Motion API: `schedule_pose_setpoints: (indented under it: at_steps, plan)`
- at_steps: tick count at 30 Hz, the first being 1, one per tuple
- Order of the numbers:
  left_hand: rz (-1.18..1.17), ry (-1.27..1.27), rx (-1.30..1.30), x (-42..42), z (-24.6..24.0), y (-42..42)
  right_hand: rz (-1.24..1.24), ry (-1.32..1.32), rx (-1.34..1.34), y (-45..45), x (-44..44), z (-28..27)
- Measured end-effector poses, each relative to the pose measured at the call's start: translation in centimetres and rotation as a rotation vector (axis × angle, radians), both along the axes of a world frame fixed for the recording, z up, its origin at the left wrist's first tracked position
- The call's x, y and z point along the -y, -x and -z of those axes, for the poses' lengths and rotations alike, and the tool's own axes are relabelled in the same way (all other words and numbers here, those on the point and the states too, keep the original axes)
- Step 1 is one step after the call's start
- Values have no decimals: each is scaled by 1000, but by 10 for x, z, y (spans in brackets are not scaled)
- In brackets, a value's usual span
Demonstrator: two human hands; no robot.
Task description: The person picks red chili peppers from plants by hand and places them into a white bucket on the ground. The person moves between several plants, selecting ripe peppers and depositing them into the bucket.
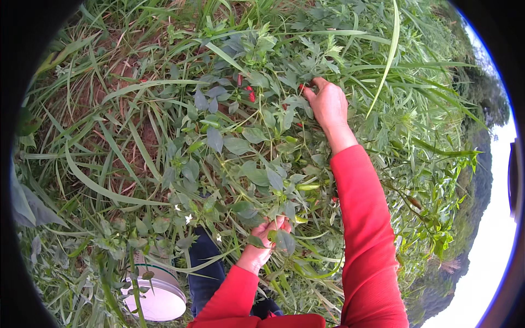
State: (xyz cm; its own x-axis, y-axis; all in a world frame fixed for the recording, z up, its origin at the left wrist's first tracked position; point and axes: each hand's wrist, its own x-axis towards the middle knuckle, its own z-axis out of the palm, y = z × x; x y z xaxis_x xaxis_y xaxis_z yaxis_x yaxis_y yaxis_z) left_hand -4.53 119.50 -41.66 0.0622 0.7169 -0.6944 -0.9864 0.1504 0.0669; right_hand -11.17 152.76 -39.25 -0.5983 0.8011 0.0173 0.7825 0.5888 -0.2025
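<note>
A chili pepper plant with green leaves spreads before me. My right hand reaches to its far right side, thumb and fingers pinched at a red chili pepper. Left of there hang more red chili peppers, partly behind leaves. My left hand is curled low in the plant, close to my body. Leaves cover part of its fingers, and a speck of red shows by the palm; what it holds is unclear. Near its fingertips is a pale green chili pepper, with another green chili pepper farther out.
A white bucket sits tilted in the weeds at lower left, beside my dark trouser leg. Long grass blades cross the left side. More pepper branches stand at right. A wooded hill lies beyond.
</note>
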Motion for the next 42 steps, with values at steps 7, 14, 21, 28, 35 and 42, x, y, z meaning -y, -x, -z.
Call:
schedule_pose_setpoints:
  at_steps: [7,14,21,28,35,42]
  plan:
    - [16,-50,68,0,-6,15,-42,74,-50,7,-16,2]
    - [-35,-42,27,3,8,3,-114,141,355,13,-11,6]
    - [-41,94,31,-3,3,3,-54,179,403,24,-14,20]
    - [-35,74,47,-2,15,-14,-33,423,122,-2,-26,13]
    - [-17,-116,-37,-17,-4,-3,16,683,-13,-28,-19,-26]
    - [14,-22,9,-17,10,-35,399,908,-914,-67,-32,-45]
